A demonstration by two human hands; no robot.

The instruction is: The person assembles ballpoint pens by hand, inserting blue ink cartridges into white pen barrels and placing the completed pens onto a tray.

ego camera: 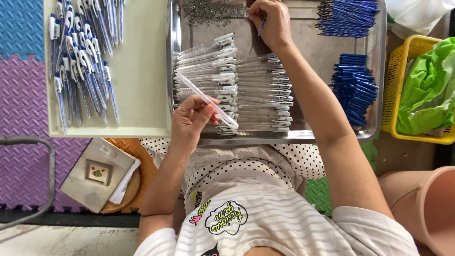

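A: What is held by the fingers?

B: A clear pen tube (pixel 207 101) is pinched by the fingers of the left hand (pixel 189 121). The fingers are closed on its lower half. A thin blue refill (pixel 262 26) is pinched by the fingers of the right hand (pixel 271 21), up at 12 o'clock on the metal tray (pixel 374 95).

A: Where is the tube?

B: It is held in the air, over the 7 o'clock corner of the tray, just above the rows of clear tubes (pixel 237 85).

A: Which way is it pointed?

B: Its long line runs from 10 o'clock down to 4 o'clock. The white clip end is at 4 o'clock. The other end is at 10 o'clock.

A: What is seen farther out?

B: Springs (pixel 213 10) are piled at 12 o'clock, just beside the right hand. Blue refills (pixel 354 87) are stacked at 3 o'clock, and more at 1 o'clock. Finished pens (pixel 83 57) are laid on a white board (pixel 142 71) at 9 o'clock.

A: What could go wrong?

B: The tube could be dropped, I think, because only the lower part is pinched. The neat rows could then be knocked out of place. The refill could also be bent if it is squeezed too hard, since it looks very thin. Springs could be scattered by the right hand, as they lie so close.
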